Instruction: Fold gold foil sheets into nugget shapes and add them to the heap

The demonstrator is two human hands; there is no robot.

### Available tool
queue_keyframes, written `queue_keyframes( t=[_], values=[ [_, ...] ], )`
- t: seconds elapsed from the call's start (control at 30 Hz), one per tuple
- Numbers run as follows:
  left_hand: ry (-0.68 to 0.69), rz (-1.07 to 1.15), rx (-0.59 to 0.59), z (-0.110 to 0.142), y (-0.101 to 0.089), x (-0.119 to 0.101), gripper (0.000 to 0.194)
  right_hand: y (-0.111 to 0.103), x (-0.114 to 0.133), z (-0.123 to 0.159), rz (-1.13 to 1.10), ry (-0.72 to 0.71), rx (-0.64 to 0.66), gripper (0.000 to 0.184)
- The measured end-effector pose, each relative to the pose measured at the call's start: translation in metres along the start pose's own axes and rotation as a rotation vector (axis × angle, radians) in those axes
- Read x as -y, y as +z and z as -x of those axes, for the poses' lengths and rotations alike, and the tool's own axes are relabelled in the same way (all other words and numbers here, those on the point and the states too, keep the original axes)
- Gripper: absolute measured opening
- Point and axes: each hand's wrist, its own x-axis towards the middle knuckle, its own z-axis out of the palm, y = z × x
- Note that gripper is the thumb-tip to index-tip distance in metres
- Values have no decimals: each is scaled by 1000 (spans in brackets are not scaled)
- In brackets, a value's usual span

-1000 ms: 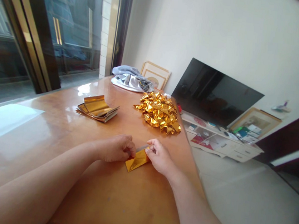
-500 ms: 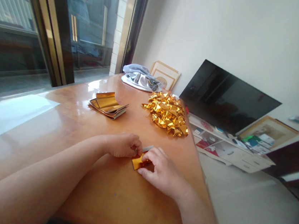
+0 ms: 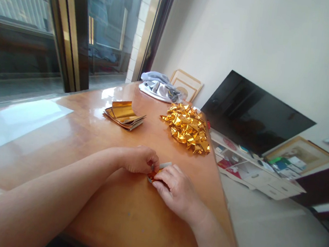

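Note:
A small sheet of gold foil paper (image 3: pixel 152 175) lies on the wooden table between my hands, partly curled up, with a pale rolled edge showing at its far side. My left hand (image 3: pixel 142 160) pinches its left end. From the right, my right hand (image 3: pixel 175 186) grips the near edge between thumb and fingers, hiding much of the sheet. Farther off stands a stack of flat gold foil paper (image 3: pixel 125 116), its top sheet curling upward. To the right of that stack lies a heap of folded gold foil pieces (image 3: pixel 186 128).
Bundled grey and white cloth (image 3: pixel 159 86) sits at the table's far end. At left a white sheet (image 3: pixel 18 126) covers part of the table (image 3: pixel 106 216). Beyond the right edge are a white TV cabinet (image 3: pixel 253 175), a television (image 3: pixel 254 114) and leaning frames.
The near edge of the gold foil paper, flat before, is now curled up under my right fingers. My right thumb has moved closer to its fingertips. The whole view has shifted slightly.

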Motion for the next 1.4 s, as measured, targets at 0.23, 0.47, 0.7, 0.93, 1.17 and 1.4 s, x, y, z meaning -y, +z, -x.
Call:
queue_keyframes(
  t=[0.23, 0.47, 0.7, 0.93, 1.17, 1.4],
  values=[
    [12, 3, -18, 0, 2, 3, 23, 2, 1, -1, 141, 15, 0, 15],
    [4, -46, -25, 1, 2, 0, 27, 7, 6, -2, 137, 30, -23, 12],
    [2, -128, -41, 5, -2, 1, 33, 23, -15, -3, -139, 252, -148, 10],
    [-92, -147, -78, 7, -4, -5, 22, 28, -17, -7, -149, 361, -171, 14],
    [-135, -191, -59, 10, -9, -14, 20, 28, -15, -10, -95, 402, -152, 15],
    [-143, -184, -70, 10, -7, -9, 18, 28, -13, -11, -95, 416, -159, 15]
  ],
)
